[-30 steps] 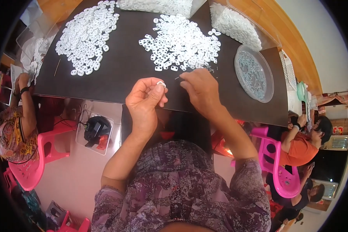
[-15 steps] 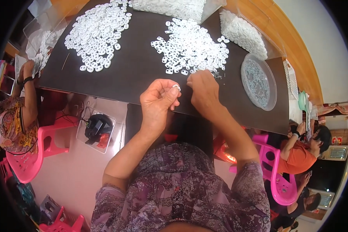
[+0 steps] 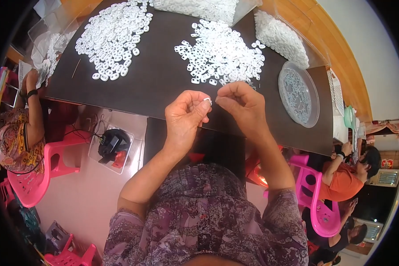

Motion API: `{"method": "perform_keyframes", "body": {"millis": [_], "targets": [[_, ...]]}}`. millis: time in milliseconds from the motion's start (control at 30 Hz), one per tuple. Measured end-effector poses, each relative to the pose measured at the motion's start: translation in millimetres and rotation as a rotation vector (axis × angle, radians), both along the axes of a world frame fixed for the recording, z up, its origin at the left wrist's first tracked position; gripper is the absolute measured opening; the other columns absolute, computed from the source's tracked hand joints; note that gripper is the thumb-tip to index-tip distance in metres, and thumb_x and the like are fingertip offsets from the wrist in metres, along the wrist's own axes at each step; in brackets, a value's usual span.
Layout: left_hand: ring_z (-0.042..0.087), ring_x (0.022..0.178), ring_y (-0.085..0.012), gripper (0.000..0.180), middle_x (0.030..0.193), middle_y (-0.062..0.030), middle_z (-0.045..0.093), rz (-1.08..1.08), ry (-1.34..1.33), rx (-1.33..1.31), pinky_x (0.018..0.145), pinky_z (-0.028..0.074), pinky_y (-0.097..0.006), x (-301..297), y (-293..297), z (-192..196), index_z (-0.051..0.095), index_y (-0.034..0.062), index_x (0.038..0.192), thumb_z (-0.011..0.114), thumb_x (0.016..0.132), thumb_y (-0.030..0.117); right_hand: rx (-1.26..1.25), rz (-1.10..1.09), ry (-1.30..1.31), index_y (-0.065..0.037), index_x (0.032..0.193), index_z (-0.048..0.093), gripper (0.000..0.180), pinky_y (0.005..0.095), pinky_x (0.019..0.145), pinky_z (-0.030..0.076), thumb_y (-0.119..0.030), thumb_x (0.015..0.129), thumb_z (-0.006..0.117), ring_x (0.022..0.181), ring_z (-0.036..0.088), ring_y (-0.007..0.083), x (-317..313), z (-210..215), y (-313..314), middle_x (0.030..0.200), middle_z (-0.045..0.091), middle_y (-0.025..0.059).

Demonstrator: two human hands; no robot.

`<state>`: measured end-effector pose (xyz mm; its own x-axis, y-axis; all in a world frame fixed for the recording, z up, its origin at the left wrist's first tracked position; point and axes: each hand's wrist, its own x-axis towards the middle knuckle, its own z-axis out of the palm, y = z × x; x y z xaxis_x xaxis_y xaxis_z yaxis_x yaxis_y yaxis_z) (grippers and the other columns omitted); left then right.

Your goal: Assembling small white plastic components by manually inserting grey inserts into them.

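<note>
My left hand (image 3: pixel 181 119) is closed, pinching a small white plastic piece (image 3: pixel 207 100) between thumb and fingertips, over the table's near edge. Close beside it, the thumb and forefinger of my right hand (image 3: pixel 247 105) are pinched together. Whatever is between them is too small to make out. Just beyond both hands spreads a heap of small white plastic pieces (image 3: pixel 224 51) with holes. A few tiny grey metal bits lie behind my right hand, partly hidden by it. To the right stands a round clear dish (image 3: pixel 315 104) of small grey metal parts.
On the dark table (image 3: pixel 157 66), a heap of white oval pieces (image 3: pixel 113 42) lies at far left, near a thin stick (image 3: pixel 76 68). Bags of white pieces (image 3: pixel 281 39) stand along the back. Other people sit at left and right, near pink plastic chairs (image 3: pixel 314 199).
My right hand has turned at the wrist and shifted slightly right, its thumb and forefinger now in plain sight. My left hand has moved a little to the right, with the white piece.
</note>
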<state>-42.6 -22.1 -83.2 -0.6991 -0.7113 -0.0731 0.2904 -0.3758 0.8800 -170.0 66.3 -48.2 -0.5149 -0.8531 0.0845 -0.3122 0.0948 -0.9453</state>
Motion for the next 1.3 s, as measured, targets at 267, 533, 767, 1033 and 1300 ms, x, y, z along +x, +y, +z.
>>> {"method": "perform_keyframes", "body": {"millis": [267, 533, 767, 1033, 1300], "targets": [[0.051, 0.056, -0.0032, 0.008, 0.072, -0.0001, 0.06, 0.011, -0.021, -0.026, 0.049, 0.039, -0.016, -1, 3, -1, 0.061, 0.0014, 0.09, 0.061, 0.087, 0.009, 0.002, -0.033, -0.004, 0.001, 0.093, 0.059, 0.014, 0.0212, 0.073, 0.046, 0.001, 0.08, 0.063, 0.08, 0.057, 0.0079, 7, 0, -4, 0.086, 0.061, 0.0028], [0.05, 0.056, -0.0029, 0.008, 0.072, 0.0003, 0.059, 0.029, -0.004, -0.012, 0.048, 0.039, -0.015, -1, 3, -2, 0.061, 0.0014, 0.09, 0.061, 0.087, 0.008, 0.002, -0.052, 0.021, 0.001, 0.092, 0.06, 0.013, 0.021, 0.072, 0.046, 0.0, 0.08, 0.064, 0.079, 0.056, 0.0074, 10, 1, -4, 0.087, 0.06, 0.0022], [0.05, 0.056, -0.0026, 0.007, 0.072, 0.0002, 0.059, 0.043, -0.007, -0.023, 0.048, 0.039, -0.015, 0, 3, -4, 0.061, 0.001, 0.089, 0.061, 0.087, 0.008, -0.001, -0.049, 0.055, 0.001, 0.093, 0.059, 0.014, 0.0212, 0.073, 0.046, 0.0, 0.08, 0.064, 0.08, 0.057, 0.008, 13, 2, -4, 0.088, 0.06, 0.0027], [0.05, 0.056, -0.0024, 0.007, 0.072, 0.0007, 0.059, 0.043, -0.01, -0.028, 0.049, 0.04, -0.016, 0, 4, -4, 0.061, 0.0007, 0.09, 0.061, 0.086, 0.007, 0.014, -0.065, 0.028, 0.001, 0.092, 0.06, 0.013, 0.0211, 0.072, 0.046, -0.001, 0.079, 0.064, 0.079, 0.057, 0.0078, 13, 1, -4, 0.086, 0.062, 0.0023], [0.05, 0.058, -0.0038, 0.009, 0.074, 0.0005, 0.059, 0.077, -0.02, -0.11, 0.05, 0.038, -0.016, -1, 9, -6, 0.06, 0.0012, 0.091, 0.06, 0.087, 0.01, 0.01, -0.08, 0.048, 0.0, 0.092, 0.061, 0.013, 0.0204, 0.07, 0.046, 0.0, 0.079, 0.064, 0.078, 0.056, 0.0068, 16, -1, -5, 0.085, 0.061, 0.0015]]}}
